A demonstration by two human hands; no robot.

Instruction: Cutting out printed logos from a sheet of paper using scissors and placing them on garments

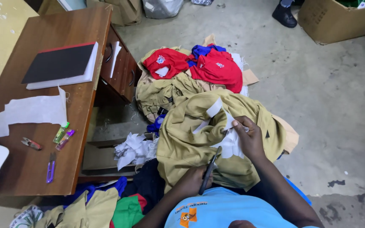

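An olive-khaki garment [199, 139] lies spread over my lap. A white backing sheet [229, 141] is stuck to it, with a strip curling up toward the collar. My right hand [248, 137] pinches the upper edge of that white sheet. My left hand [195, 179] is closed round the handles of dark scissors [211, 166], whose blades point up at the white sheet.
A wooden desk [30, 164] on the left carries a black notebook [60, 63], white fabric [32, 110], two lighters [63, 135], a thread snipper [31, 144] and a purple cutter [50, 166]. Red, blue and khaki garments [191, 69] pile on the floor ahead. White scraps [134, 150] lie beside the desk. A cardboard box [339, 19] and someone's shoe [284, 14] are far right.
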